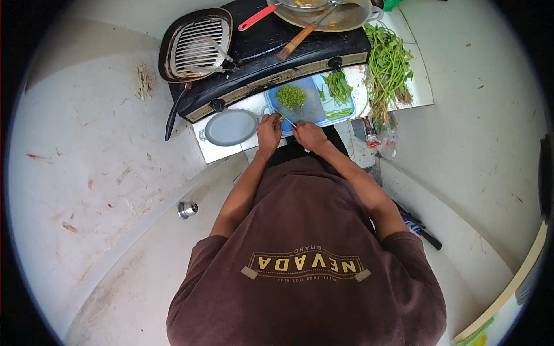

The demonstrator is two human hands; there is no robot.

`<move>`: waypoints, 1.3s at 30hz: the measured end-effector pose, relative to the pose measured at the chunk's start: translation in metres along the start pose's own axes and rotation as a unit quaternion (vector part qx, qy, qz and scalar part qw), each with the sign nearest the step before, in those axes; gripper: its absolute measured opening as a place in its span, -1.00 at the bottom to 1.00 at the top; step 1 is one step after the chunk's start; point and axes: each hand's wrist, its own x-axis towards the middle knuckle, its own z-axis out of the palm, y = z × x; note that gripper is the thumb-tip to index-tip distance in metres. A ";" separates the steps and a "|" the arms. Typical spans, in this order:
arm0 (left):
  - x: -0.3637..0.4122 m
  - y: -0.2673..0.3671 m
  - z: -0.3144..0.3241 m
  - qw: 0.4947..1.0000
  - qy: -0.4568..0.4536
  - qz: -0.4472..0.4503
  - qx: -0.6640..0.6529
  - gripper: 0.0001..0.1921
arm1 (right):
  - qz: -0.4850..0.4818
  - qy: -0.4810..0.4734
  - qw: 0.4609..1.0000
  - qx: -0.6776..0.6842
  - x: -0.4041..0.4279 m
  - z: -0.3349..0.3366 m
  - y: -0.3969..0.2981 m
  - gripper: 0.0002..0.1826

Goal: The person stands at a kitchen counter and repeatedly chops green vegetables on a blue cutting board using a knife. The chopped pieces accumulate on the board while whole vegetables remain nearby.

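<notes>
My right hand [310, 136] grips a small knife [286, 118], its thin blade angled toward my left fingers. With my left hand [269, 132] I pinch some green stems [281, 118], mostly hidden by the fingers, at the near edge of a blue cutting board [312, 108]. On the board lies a mound of finely chopped greens [290, 97]. A light-blue tray [353, 107] is under the board. To the right, the tray carries a small bunch of leafy greens [338, 88] and a few cut stems [339, 113].
Left of the board stands a grey oval dish [231, 127]. Behind is a black gas stove [255, 60] with a grill pan [197, 43], a wok [346, 21] and a wooden-handled utensil [297, 41]. A large bunch of rooted greens [389, 65] lies on the right.
</notes>
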 end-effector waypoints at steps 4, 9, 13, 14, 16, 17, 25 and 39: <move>0.001 -0.001 0.002 1.000 0.000 -0.021 -0.015 -0.89 | -0.029 0.011 1.000 0.000 -0.018 -0.003 0.007 -0.58; 0.000 -0.007 0.005 1.000 0.006 -0.012 -0.028 -0.88 | -0.013 -0.004 1.000 0.007 -0.015 -0.008 0.002 -0.58; 0.000 -0.004 0.003 1.000 0.005 -0.008 -0.016 -0.87 | 0.010 -0.002 1.000 -0.007 -0.006 -0.004 -0.004 -0.58; 0.001 -0.002 0.003 1.000 0.003 -0.013 -0.017 -0.87 | 0.011 -0.007 1.000 -0.002 -0.008 -0.004 -0.002 -0.58; 0.000 -0.003 0.004 0.999 0.015 -0.025 -0.015 -0.87 | 0.010 -0.018 1.000 0.007 -0.016 -0.008 0.002 -0.58; 0.000 -0.004 0.005 0.999 0.021 -0.031 -0.014 -0.87 | 0.007 -0.020 1.000 0.008 -0.021 -0.009 0.003 -0.58; -0.001 -0.004 0.003 1.000 0.009 -0.006 -0.011 -0.88 | -0.017 0.016 1.000 0.000 -0.008 -0.005 0.000 -0.56; -0.001 -0.011 0.006 1.000 0.014 0.009 -0.015 -0.89 | -0.035 0.023 0.999 -0.011 -0.016 0.001 0.007 -0.55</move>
